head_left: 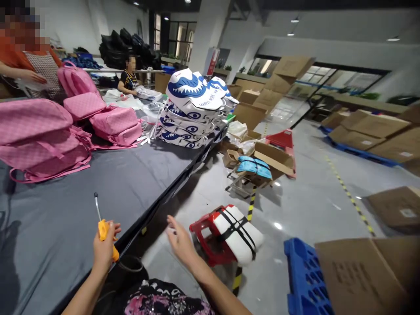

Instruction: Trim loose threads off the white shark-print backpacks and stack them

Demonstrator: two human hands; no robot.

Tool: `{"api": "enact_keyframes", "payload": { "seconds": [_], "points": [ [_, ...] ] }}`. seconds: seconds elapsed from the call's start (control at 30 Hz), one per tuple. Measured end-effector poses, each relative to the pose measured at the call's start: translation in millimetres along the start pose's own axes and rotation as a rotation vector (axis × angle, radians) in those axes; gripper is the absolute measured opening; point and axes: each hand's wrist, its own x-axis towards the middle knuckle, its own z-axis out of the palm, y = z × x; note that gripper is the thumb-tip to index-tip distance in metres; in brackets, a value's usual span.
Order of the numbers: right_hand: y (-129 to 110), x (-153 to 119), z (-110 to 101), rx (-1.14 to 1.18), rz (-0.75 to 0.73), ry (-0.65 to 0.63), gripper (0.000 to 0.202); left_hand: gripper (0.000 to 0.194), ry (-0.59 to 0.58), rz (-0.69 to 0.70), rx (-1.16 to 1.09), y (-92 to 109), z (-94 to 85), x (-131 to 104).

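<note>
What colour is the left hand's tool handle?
The tool handle is yellow-orange; head view shows it.

Below and between my left hand (pixel 104 250) and my right hand (pixel 180 243), I wear a black garment (pixel 131 294) with pale lettering (pixel 166 288), not clearly legible. Mottled pink print (pixel 141 305) lies beneath it, with silvery specks (pixel 178 307) near the middle. Both forearms (pixel 216 282) are bare.

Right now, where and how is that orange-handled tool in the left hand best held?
Probably by its thick orange handle, coming from the wearer's side, much as the left hand holds it. The handle is chunky and lies toward the wearer, while the slim rod with its dark tip points away over the table and offers less to grip.
</note>
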Motion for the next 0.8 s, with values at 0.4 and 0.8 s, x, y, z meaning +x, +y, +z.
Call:
{"api": "enact_keyframes", "payload": {
  "seconds": [0.4, 0.8],
  "points": [
    [152, 268, -253, 0.191, 0.174, 0.555, 0.067, 0.073, -0.022, -0.069, 0.171, -46, 272.4, 107],
    [310, 484, -496, 0.231, 0.410, 0.795, 0.059, 0.068, -0.210, 0.049, 0.691, -30, 564.5, 181]
  ]
}}
